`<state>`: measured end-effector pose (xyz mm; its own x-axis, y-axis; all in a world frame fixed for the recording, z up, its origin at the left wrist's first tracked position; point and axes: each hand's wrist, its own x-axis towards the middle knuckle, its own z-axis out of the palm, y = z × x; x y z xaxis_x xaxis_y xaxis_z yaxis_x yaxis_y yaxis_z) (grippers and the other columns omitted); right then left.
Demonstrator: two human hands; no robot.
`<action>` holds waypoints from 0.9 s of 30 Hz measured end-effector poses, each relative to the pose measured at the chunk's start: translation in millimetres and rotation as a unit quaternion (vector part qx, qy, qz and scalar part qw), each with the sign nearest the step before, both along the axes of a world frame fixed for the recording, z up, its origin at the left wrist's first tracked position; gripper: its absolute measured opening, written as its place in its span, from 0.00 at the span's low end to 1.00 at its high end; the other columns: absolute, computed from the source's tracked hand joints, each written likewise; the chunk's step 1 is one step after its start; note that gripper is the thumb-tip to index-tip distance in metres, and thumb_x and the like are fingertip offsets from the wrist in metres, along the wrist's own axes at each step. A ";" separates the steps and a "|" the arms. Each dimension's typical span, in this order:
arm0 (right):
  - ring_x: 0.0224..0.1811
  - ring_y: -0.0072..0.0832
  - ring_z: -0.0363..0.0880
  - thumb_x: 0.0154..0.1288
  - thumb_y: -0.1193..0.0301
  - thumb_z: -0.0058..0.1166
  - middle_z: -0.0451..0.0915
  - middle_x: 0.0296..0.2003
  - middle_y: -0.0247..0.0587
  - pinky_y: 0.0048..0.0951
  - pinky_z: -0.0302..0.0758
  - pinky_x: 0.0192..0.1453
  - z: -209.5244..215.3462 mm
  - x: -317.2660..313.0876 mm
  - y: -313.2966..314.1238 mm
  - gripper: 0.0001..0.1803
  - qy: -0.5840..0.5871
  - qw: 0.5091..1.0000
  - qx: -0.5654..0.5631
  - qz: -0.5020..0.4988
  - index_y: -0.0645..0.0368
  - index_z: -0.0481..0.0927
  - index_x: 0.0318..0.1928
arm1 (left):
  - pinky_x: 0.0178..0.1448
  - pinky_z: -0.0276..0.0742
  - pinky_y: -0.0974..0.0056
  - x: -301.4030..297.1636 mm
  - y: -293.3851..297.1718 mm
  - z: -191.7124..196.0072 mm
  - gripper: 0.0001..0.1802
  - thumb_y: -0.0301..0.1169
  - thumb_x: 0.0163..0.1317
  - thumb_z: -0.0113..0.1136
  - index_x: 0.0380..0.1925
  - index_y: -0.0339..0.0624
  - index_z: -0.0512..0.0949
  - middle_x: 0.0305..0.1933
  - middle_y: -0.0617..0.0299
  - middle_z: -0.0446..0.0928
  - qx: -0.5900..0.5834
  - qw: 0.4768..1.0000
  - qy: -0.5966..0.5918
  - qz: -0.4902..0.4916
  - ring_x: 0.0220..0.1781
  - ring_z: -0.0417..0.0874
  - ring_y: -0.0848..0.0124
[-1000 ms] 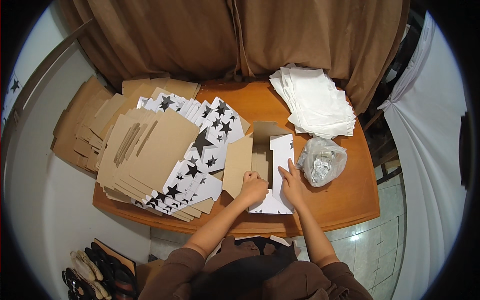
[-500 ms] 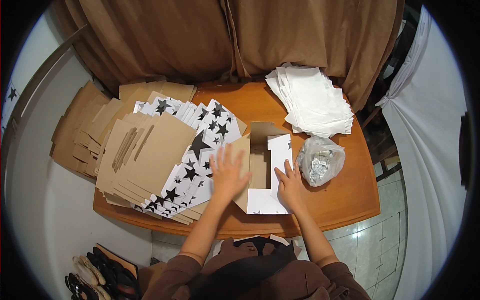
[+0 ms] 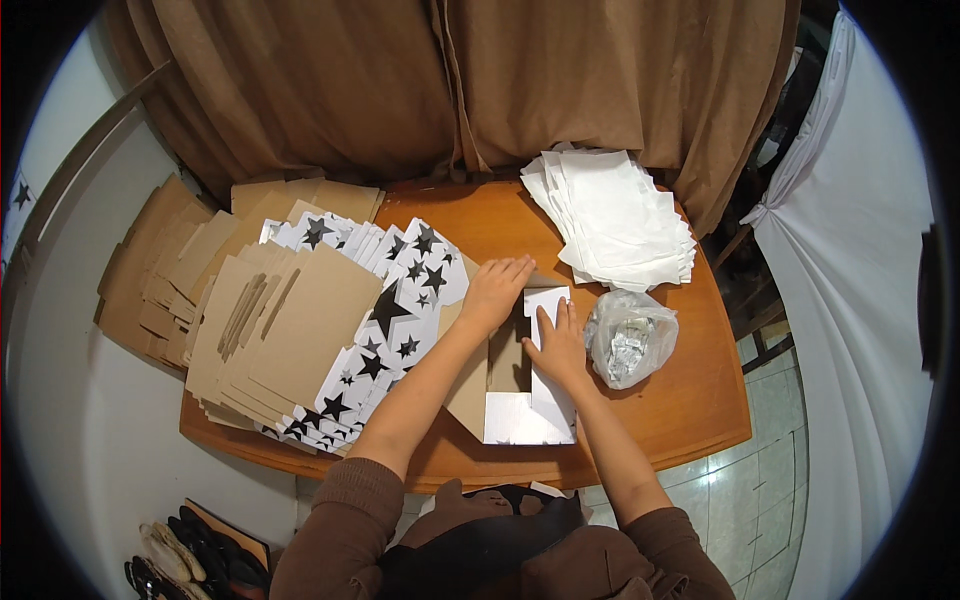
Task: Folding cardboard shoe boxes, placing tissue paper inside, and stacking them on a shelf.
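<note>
A cardboard box (image 3: 503, 418), white on its folded flaps and plain brown inside, stands with its top partly uncovered at the table's near middle. My left hand (image 3: 494, 297) reaches across it, fingers stretched out against the brown far flap (image 3: 546, 281). On the white right flap (image 3: 552, 393) rests my right hand (image 3: 560, 349), its fingers spread and the thumb toward the opening. A brown flap (image 3: 466, 402) leans outward on the left, partly beneath my left forearm. Some of the box's inside is hidden by my hands.
Left of the box lies a pile of flat cardboard blanks (image 3: 318, 315), several showing white sides with black stars. White paper sheets (image 3: 620, 215) are stacked at the far right. A clear plastic bag (image 3: 630, 340) with small silvery packets sits beside the box on the wooden table (image 3: 690, 420).
My left hand has moved from above the left flap to the far flap, which now leans lower over the box. My right hand stays on the right flap.
</note>
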<state>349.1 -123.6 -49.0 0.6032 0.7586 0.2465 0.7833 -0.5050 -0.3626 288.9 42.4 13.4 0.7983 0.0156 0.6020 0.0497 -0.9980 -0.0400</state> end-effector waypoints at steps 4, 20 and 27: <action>0.71 0.55 0.48 0.55 0.54 0.56 0.52 0.67 0.64 0.54 0.55 0.68 -3.0 2.0 -5.1 0.35 -0.005 1.000 0.001 -0.001 0.54 0.68 0.62 | 0.48 0.75 0.64 -15.4 -5.2 -9.7 0.17 0.27 0.52 0.53 0.45 0.46 0.75 0.49 0.64 0.77 -0.021 0.991 0.103 -0.087 0.49 0.79 0.67; 0.70 0.57 0.50 0.53 0.59 0.59 0.57 0.65 0.61 0.49 0.58 0.67 6.9 0.6 -5.1 0.33 -0.029 0.999 -0.010 0.012 0.56 0.70 0.60 | 0.47 0.69 0.62 -29.2 -11.3 -37.4 0.19 0.30 0.53 0.57 0.46 0.59 0.75 0.45 0.65 0.71 0.061 0.961 0.268 -0.040 0.46 0.75 0.67; 0.70 0.59 0.49 0.52 0.60 0.60 0.56 0.65 0.65 0.50 0.57 0.69 3.0 2.6 -6.4 0.34 0.035 0.998 0.053 0.009 0.58 0.69 0.60 | 0.53 0.69 0.59 -21.9 -8.6 -36.0 0.13 0.31 0.56 0.52 0.42 0.48 0.76 0.44 0.62 0.73 0.016 0.988 0.153 -0.025 0.51 0.75 0.64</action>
<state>351.7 -130.0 -46.0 0.6082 0.7413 0.2839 0.7629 -0.4471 -0.4669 266.9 33.8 -22.6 0.9419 -0.0441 0.3329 -0.0191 -0.9968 -0.0778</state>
